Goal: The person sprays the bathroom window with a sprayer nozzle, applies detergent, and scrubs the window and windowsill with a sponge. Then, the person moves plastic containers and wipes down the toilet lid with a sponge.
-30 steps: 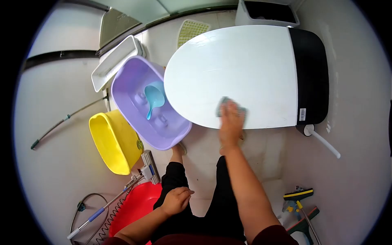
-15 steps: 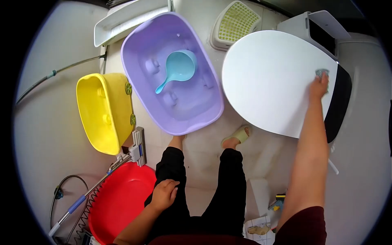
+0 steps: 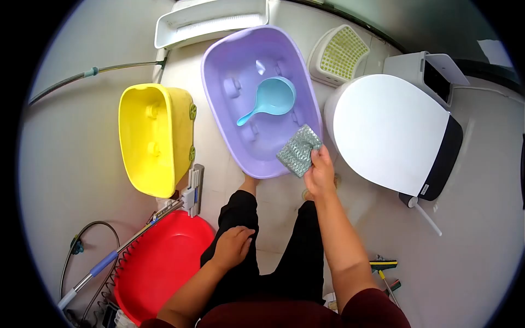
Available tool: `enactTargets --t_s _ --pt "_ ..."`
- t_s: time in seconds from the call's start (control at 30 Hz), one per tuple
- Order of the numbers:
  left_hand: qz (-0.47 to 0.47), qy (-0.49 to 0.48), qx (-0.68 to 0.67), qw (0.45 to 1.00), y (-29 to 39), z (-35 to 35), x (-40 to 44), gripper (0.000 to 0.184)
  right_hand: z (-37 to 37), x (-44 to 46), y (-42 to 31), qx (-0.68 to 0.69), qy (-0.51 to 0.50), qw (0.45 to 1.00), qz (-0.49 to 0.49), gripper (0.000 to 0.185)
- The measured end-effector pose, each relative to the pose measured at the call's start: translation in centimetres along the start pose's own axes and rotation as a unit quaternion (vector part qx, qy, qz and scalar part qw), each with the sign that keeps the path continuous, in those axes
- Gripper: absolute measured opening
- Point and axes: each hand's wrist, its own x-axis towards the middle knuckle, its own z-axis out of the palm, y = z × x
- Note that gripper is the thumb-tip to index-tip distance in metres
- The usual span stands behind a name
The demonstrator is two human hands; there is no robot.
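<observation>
My right hand [image 3: 321, 172] pinches a grey-green patterned cleaning cloth [image 3: 298, 151] by one corner, above the near right rim of the purple tub [image 3: 224, 131]. Inside that tub lies a light-blue dipper [image 3: 275, 97], its handle pointing toward the lower left. My left hand [image 3: 234, 247] rests on my left knee with the fingers laid out and nothing held. To the right stands a toilet with its white lid [image 3: 391, 128] down and a black section [image 3: 444, 159] at its back.
A yellow tub [image 3: 183, 139] leans on its side at the left. Below it are a red basin [image 3: 164, 268] and a mop [image 3: 117, 251]. A green-topped step stool [image 3: 342, 57], a bin [image 3: 421, 76] and a white trough [image 3: 213, 27] stand at the back. A toilet brush handle [image 3: 426, 217] sticks out beside the toilet.
My right hand has come off the toilet lid with the cloth and moved left over the tub's edge. My left hand stays on my knee. The view has shifted somewhat.
</observation>
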Motion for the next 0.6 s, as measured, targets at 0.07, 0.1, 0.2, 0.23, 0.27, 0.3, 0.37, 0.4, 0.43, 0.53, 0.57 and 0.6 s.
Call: enactTargets --t_s 0.07,0.1,0.2,0.23,0.27,0.3,0.37,0.4,0.43,0.53,0.57,0.6 --pt "0.012 0.017 -0.002 1.000 -0.2 -1.2 0.0 0.023 1.9 -1.6 0.7 0.056 0.013 0.998 0.018 0.029" --pt "0.016 0.013 -0.005 1.000 -0.3 -1.7 0.0 0.022 2.8 -2.4 0.8 0.085 0.019 0.996 0.024 0.031" --pt "0.044 0.000 -0.001 0.999 -0.4 -3.8 -0.2 0.021 3.8 -4.5 0.5 0.087 -0.001 0.995 0.040 0.030" --pt "0.071 -0.005 0.009 0.997 -0.5 -4.7 0.0 0.022 3.8 -5.4 0.2 0.075 0.006 0.996 0.044 0.030" --pt "0.109 -0.013 0.021 0.994 -0.3 -6.0 0.6 0.022 3.8 -6.7 -0.3 0.067 0.014 0.997 0.037 0.030" --pt "0.133 -0.030 0.030 0.990 0.3 -7.7 1.2 0.022 3.4 -8.2 -0.7 0.063 0.030 0.997 0.024 0.031" --pt "0.182 -0.043 0.075 0.980 0.9 -10.4 2.1 0.022 2.5 -12.7 -2.1 0.047 0.068 0.996 -0.016 0.035" --pt "0.195 -0.057 0.099 0.974 1.0 -11.9 2.7 0.023 1.8 -15.5 -2.6 0.046 0.098 0.993 -0.039 0.038" --pt "0.210 -0.071 0.126 0.967 1.1 -13.4 3.2 0.023 0.9 -18.3 -3.0 0.046 0.124 0.989 -0.073 0.040" --pt "0.224 -0.087 0.164 0.957 0.2 -17.3 4.0 0.019 -2.6 -27.8 -1.4 0.039 0.213 0.964 -0.156 0.046" --pt "0.231 -0.087 0.180 0.952 -1.0 -18.2 4.5 0.018 -3.9 -31.1 0.0 0.019 0.280 0.945 -0.169 0.045" --pt "0.226 -0.099 0.192 0.950 -2.4 -18.8 5.1 0.016 -5.5 -33.9 1.6 0.000 0.344 0.923 -0.172 0.044"
